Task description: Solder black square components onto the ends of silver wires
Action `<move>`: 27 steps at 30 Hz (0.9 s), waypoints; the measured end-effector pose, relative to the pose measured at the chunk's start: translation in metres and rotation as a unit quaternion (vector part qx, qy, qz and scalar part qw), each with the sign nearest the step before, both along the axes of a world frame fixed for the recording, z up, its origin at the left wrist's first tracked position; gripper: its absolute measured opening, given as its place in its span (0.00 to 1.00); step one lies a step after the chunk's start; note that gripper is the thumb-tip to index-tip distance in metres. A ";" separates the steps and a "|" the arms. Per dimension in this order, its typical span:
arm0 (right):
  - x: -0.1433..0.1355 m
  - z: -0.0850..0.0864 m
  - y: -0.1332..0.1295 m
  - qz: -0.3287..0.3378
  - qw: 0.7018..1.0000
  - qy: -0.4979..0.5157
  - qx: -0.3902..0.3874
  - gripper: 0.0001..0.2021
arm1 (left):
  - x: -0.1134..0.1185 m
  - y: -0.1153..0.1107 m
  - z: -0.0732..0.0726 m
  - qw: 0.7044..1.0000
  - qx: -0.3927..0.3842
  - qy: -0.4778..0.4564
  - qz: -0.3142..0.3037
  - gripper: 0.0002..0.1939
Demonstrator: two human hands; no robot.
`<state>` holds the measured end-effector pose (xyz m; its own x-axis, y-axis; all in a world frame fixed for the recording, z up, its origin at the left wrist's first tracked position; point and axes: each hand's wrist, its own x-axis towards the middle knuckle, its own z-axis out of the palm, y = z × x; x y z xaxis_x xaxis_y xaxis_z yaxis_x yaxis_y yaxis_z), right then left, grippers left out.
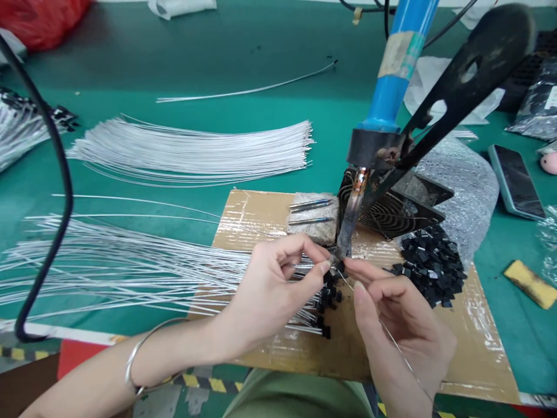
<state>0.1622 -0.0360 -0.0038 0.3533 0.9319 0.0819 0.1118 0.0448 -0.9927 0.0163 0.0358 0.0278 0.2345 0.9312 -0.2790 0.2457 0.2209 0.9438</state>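
Under the tip of a blue-handled soldering iron, my left hand pinches the end of a white wire. My right hand holds a thin solder wire, its end reaching the iron's tip. Both hands' fingertips nearly meet there, and the small joint between them is partly hidden. Below and left lie white wires with black connectors on a brown cardboard sheet. A heap of small black connectors sits right of my right hand.
A bundle of white wires lies behind my left hand. A black metal stand arm leans over a black fan. To the right are a phone and a yellow sponge. A black cable crosses the left side.
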 end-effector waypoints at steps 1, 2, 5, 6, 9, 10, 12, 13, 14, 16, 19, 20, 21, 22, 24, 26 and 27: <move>0.000 0.000 0.000 0.003 1.000 -0.001 0.002 0.09 | 0.000 0.000 0.000 1.000 -0.001 0.000 -0.001 0.06; 0.001 0.000 0.000 0.006 1.000 -0.002 0.003 0.09 | 0.001 0.000 0.000 1.000 -0.001 -0.001 -0.002 0.06; 0.002 -0.002 0.001 0.009 1.000 0.002 0.004 0.09 | 0.001 0.001 -0.002 1.000 0.004 0.000 -0.004 0.07; 0.001 -0.002 0.001 0.008 1.000 0.002 0.005 0.09 | 0.001 0.001 -0.003 1.000 0.005 -0.001 -0.003 0.06; 0.001 -0.004 0.000 0.004 1.000 -0.006 0.009 0.09 | 0.001 0.001 -0.004 1.000 0.012 -0.001 0.000 0.06; 0.001 -0.004 0.000 0.002 1.000 -0.010 0.009 0.09 | 0.001 0.001 -0.005 1.000 0.016 -0.002 0.000 0.06; 0.000 -0.004 0.000 0.000 1.000 -0.013 0.013 0.09 | 0.001 0.000 -0.004 1.000 0.021 -0.006 -0.003 0.06; 0.000 -0.003 0.000 0.000 1.000 -0.014 0.014 0.09 | 0.001 0.000 -0.004 1.000 0.023 -0.007 -0.003 0.06; 0.000 -0.003 0.000 -0.002 1.000 -0.014 0.016 0.09 | 0.001 0.000 -0.003 1.000 0.024 -0.008 -0.004 0.06; 0.000 -0.003 0.000 -0.002 1.000 -0.015 0.019 0.09 | 0.001 0.000 -0.003 1.000 0.024 -0.005 -0.005 0.06; 0.001 -0.004 0.000 0.002 1.000 -0.016 0.024 0.09 | 0.000 0.000 -0.003 1.000 0.025 0.000 -0.005 0.06; 0.001 -0.004 -0.001 0.002 0.999 -0.018 0.026 0.09 | 0.000 0.000 -0.003 1.000 0.026 0.001 -0.005 0.06; 0.001 -0.004 -0.001 0.001 0.999 -0.022 0.027 0.09 | 0.000 0.000 -0.003 1.000 0.028 0.002 -0.005 0.06; 0.000 -0.004 0.000 -0.001 0.999 -0.026 0.028 0.09 | 0.000 0.000 -0.002 1.000 0.029 0.003 -0.004 0.06; 0.000 -0.004 0.000 -0.006 0.999 -0.036 0.028 0.09 | -0.001 -0.001 -0.002 1.000 0.031 0.003 -0.003 0.06; -0.001 -0.004 0.001 -0.012 0.998 -0.045 0.029 0.08 | -0.001 -0.001 -0.002 0.999 0.034 0.000 -0.004 0.06; -0.001 -0.003 0.001 -0.015 0.998 -0.049 0.028 0.08 | -0.001 -0.001 -0.002 0.999 0.036 -0.002 -0.004 0.06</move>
